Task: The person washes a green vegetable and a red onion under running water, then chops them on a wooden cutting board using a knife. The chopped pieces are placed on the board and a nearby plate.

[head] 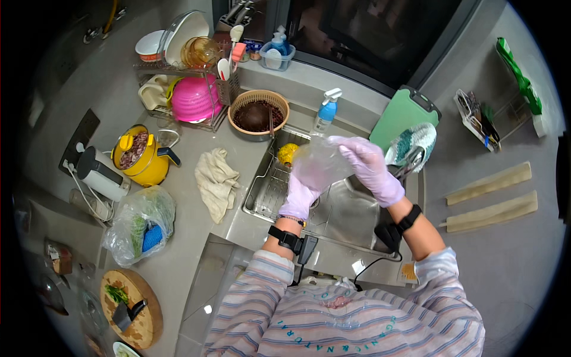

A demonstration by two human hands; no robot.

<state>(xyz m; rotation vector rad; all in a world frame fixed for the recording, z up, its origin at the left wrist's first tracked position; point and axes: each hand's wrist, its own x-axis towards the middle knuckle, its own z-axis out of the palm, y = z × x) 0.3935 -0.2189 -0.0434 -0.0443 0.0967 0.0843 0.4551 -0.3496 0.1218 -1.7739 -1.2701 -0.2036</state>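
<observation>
Both my hands wear thin lilac gloves and are raised over the stainless steel sink [352, 214]. Between them is a piece of thin clear plastic [319, 163], possibly a bag. My right hand [368, 167] pinches its upper right edge with bent fingers. My left hand [301, 192] holds it from below left; the fingers show only dimly through the plastic. A wire rack [272, 192] sits in the left part of the sink. Behind the plastic, a yellow round item [288, 154] is partly hidden at the sink's far left.
Left of the sink lie a cream cloth [217, 183], a yellow electric pot [147, 163] and a plastic bag [142, 223]. A knife [127, 314] rests on a round wooden board [149, 299]. Behind stand a basket of dark beans [238, 100], a spray bottle [327, 111] and a green cutting board [397, 116].
</observation>
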